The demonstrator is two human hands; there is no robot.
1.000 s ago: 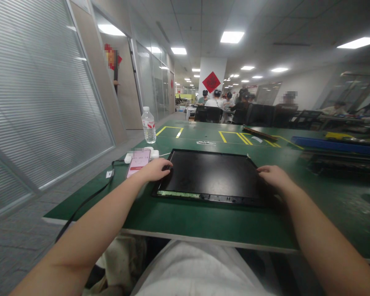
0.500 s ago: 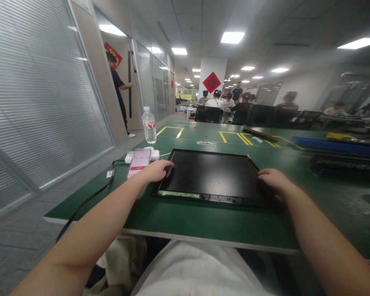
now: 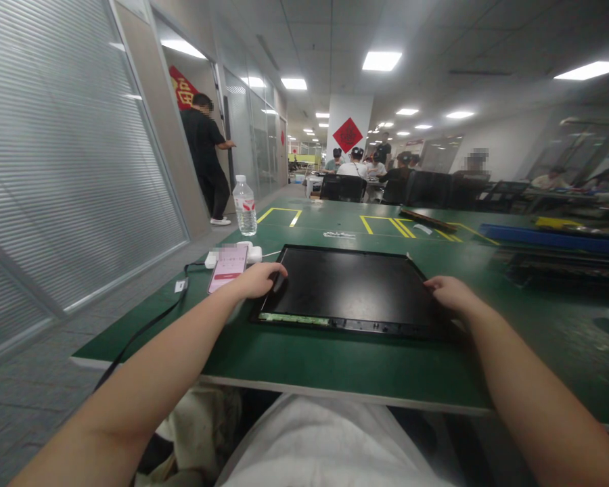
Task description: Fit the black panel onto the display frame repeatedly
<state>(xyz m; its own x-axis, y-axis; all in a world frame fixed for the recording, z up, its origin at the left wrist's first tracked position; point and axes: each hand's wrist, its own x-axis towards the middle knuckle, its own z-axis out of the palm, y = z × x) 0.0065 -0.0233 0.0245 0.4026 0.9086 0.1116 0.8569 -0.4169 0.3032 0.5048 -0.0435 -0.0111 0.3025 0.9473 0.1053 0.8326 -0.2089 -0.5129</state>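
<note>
Lying flat on green table: one black display panel, glossy, thin-framed. Left hand and right hand rest loosely curled on its side edges, nothing gripped.

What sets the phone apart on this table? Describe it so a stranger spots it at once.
Start at the green table and find the big black panel under both hands. Just past the panel's left edge, beside the left hand, lies the phone. Its lit pink screen marks it out from the white power strip behind it.
</note>
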